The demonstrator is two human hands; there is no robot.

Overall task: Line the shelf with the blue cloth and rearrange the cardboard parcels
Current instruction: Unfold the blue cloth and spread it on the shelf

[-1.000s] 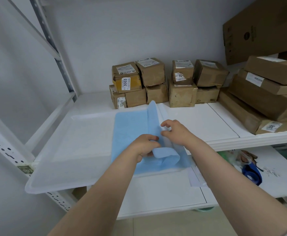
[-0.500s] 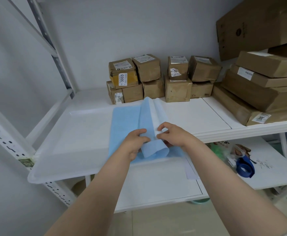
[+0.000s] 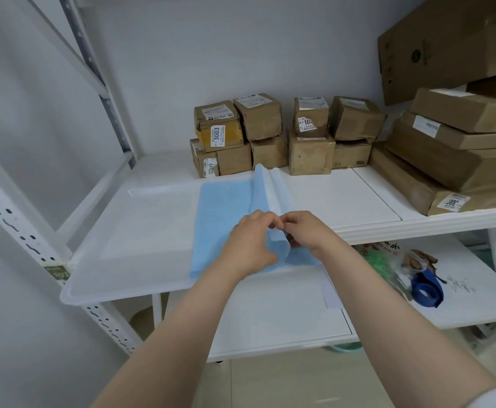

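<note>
A: Where's the blue cloth (image 3: 220,219)?
B: In the clear tray (image 3: 123,290) at the shelf's (image 3: 344,201) front edge. The left hand (image 3: 249,245) and right hand (image 3: 308,231) pinch its raised fold, fingers curled on it.
A: And the cardboard parcels (image 3: 310,151)?
B: Stacked along the back edge.

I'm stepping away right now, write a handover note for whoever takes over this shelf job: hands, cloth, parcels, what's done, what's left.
Left hand: fingers pinch the near end of the raised fold of the blue cloth.
Right hand: pinches the same fold from the other side.
Blue cloth: partly unfolded in the translucent tray on the shelf, covering only its right part.
Small parcels: stacked at the back wall. Flat parcels: piled at right.
Done: cloth laid down, partly opened.
Left: spread it flat, then rearrange the parcels.
</note>
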